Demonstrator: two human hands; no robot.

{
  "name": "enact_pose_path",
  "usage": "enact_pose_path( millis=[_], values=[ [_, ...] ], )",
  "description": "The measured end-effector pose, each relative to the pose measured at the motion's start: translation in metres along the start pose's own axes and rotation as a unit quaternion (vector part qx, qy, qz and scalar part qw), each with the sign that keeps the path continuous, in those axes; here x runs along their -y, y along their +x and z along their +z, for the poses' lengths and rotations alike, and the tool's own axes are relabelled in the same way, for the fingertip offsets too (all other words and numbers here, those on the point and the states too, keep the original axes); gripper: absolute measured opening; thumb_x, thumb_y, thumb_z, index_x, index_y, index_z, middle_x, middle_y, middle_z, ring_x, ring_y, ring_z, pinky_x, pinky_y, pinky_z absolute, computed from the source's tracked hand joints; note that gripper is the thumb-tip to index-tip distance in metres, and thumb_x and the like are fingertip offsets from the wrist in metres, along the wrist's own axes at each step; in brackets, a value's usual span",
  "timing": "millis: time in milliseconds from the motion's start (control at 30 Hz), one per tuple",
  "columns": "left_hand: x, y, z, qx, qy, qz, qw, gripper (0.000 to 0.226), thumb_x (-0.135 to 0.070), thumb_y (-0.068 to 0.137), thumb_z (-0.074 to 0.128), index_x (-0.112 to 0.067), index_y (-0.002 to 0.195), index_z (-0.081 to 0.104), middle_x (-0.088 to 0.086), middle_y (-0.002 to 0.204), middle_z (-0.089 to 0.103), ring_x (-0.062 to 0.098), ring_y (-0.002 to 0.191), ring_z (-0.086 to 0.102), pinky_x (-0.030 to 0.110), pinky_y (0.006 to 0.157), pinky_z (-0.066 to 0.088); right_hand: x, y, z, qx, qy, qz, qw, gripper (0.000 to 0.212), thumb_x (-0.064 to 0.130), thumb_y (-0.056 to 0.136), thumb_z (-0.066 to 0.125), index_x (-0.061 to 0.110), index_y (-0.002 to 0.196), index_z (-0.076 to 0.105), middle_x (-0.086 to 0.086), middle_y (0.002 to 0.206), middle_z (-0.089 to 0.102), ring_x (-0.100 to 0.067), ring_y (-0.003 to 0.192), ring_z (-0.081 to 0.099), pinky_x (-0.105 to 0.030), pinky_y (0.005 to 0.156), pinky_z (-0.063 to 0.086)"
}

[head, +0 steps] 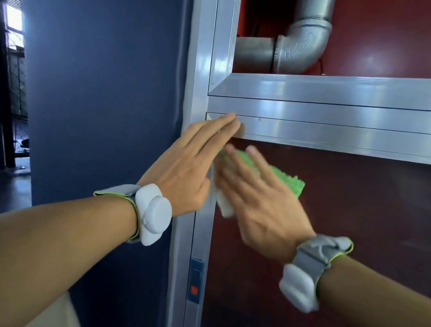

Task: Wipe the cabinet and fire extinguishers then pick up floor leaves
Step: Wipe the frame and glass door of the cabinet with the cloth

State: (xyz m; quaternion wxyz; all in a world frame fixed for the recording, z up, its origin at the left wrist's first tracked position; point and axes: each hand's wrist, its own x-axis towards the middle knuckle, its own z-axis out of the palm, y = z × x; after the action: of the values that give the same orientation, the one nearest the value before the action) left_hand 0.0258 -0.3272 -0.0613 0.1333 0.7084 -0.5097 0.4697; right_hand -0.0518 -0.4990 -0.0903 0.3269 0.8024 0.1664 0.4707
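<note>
From the head view, the right hand (256, 197) presses a green cloth (287, 178) with flat, spread fingers against the red panel at the upper left corner of the cabinet (356, 114), while the left hand (191, 165) lies open, fingers together, on the frame's corner. The cloth looks soft and light — best held under the palm. A steel pipe (300, 36) sits above the crossbar and a small blue latch (195, 280) below — neither seems to block the wiping.

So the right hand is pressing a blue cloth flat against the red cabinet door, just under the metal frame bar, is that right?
Not quite: the cloth is green, not blue. The head view shows the right hand pressing it flat against the red cabinet door, under the metal frame bar.
</note>
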Motion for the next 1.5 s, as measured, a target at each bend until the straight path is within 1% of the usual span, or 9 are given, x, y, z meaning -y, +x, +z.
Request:
enact_pose_path(
  millis=[167,433,700,867,933,1067,1200,1400,1500],
  values=[
    [-0.009,-0.002,0.012,-0.021,-0.012,-0.031,0.999,0.089,0.003,0.068,0.047,0.002,0.153,0.023,0.014,0.162,0.022,0.026,0.15,0.021,0.042,0.123,0.023,-0.013,0.009,-0.004,-0.078,0.028,0.151,0.985,0.056,0.009,0.092,0.03,-0.002,0.147,0.038,-0.016,0.158,0.03,-0.036,0.149,0.02,-0.052,0.122,0.017],
    [-0.015,-0.005,0.014,0.004,-0.007,-0.057,0.998,0.088,-0.004,0.072,0.042,-0.009,0.156,0.02,0.006,0.166,0.012,0.026,0.153,0.013,0.044,0.123,0.022,0.01,-0.033,0.012,0.034,0.03,-0.112,0.993,0.047,0.016,0.101,0.029,-0.003,0.139,0.051,-0.021,0.146,0.048,-0.037,0.141,0.038,-0.049,0.119,0.026],
    [-0.024,-0.011,0.022,-0.004,-0.03,-0.069,0.997,0.091,0.004,0.07,0.047,-0.007,0.156,0.018,0.007,0.166,0.011,0.025,0.154,0.008,0.044,0.125,0.018,-0.013,-0.041,0.002,-0.14,0.038,0.155,0.977,0.045,0.003,0.095,0.036,-0.004,0.135,0.054,-0.019,0.147,0.046,-0.042,0.142,0.035,-0.056,0.117,0.026],
    [-0.028,-0.017,0.026,0.003,-0.015,-0.071,0.997,0.089,0.002,0.071,0.044,-0.007,0.156,0.019,0.006,0.166,0.011,0.025,0.154,0.007,0.043,0.125,0.019,0.035,-0.082,0.024,0.043,0.041,-0.187,0.98,0.041,0.015,0.103,0.036,0.001,0.135,0.057,-0.016,0.147,0.049,-0.035,0.139,0.042,-0.048,0.119,0.026],
    [-0.027,-0.017,0.026,-0.003,-0.014,-0.073,0.997,0.089,0.001,0.071,0.043,-0.006,0.156,0.018,0.005,0.166,0.011,0.024,0.155,0.006,0.043,0.125,0.019,0.01,-0.064,0.017,0.052,0.043,-0.239,0.969,0.04,0.014,0.105,0.032,0.001,0.131,0.06,-0.015,0.142,0.054,-0.035,0.136,0.047,-0.05,0.116,0.032],
    [-0.03,-0.017,0.029,-0.019,-0.043,-0.079,0.996,0.092,0.003,0.068,0.044,-0.004,0.156,0.017,0.007,0.166,0.012,0.025,0.155,0.006,0.044,0.125,0.018,-0.063,-0.017,-0.009,-0.072,0.026,-0.079,0.994,0.042,0.009,0.101,0.031,-0.001,0.131,0.06,-0.017,0.141,0.055,-0.039,0.134,0.048,-0.055,0.114,0.034],
    [-0.03,-0.02,0.033,-0.016,-0.042,-0.077,0.996,0.094,0.004,0.068,0.043,-0.003,0.157,0.013,0.008,0.167,0.009,0.025,0.155,0.002,0.044,0.125,0.017,-0.036,-0.036,-0.003,-0.12,0.033,0.078,0.989,0.041,0.007,0.099,0.036,-0.002,0.134,0.057,-0.017,0.145,0.05,-0.04,0.139,0.04,-0.055,0.116,0.03],
    [-0.03,-0.025,0.029,0.006,-0.038,-0.07,0.997,0.091,0.007,0.073,0.041,-0.008,0.158,0.011,0.006,0.167,0.003,0.023,0.155,-0.003,0.043,0.126,0.015,0.015,-0.085,0.02,0.088,0.075,-0.278,0.954,0.043,0.015,0.105,0.03,0.003,0.126,0.065,-0.014,0.14,0.057,-0.033,0.135,0.048,-0.049,0.116,0.033],
    [-0.029,-0.028,0.03,0.001,-0.041,-0.062,0.997,0.089,0.008,0.073,0.039,-0.005,0.157,0.012,0.009,0.167,0.006,0.025,0.155,-0.001,0.045,0.125,0.016,-0.023,-0.037,0.006,0.051,0.038,-0.297,0.953,0.044,0.012,0.098,0.031,0.002,0.125,0.065,-0.015,0.134,0.061,-0.036,0.132,0.051,-0.053,0.118,0.026]
  ],
)
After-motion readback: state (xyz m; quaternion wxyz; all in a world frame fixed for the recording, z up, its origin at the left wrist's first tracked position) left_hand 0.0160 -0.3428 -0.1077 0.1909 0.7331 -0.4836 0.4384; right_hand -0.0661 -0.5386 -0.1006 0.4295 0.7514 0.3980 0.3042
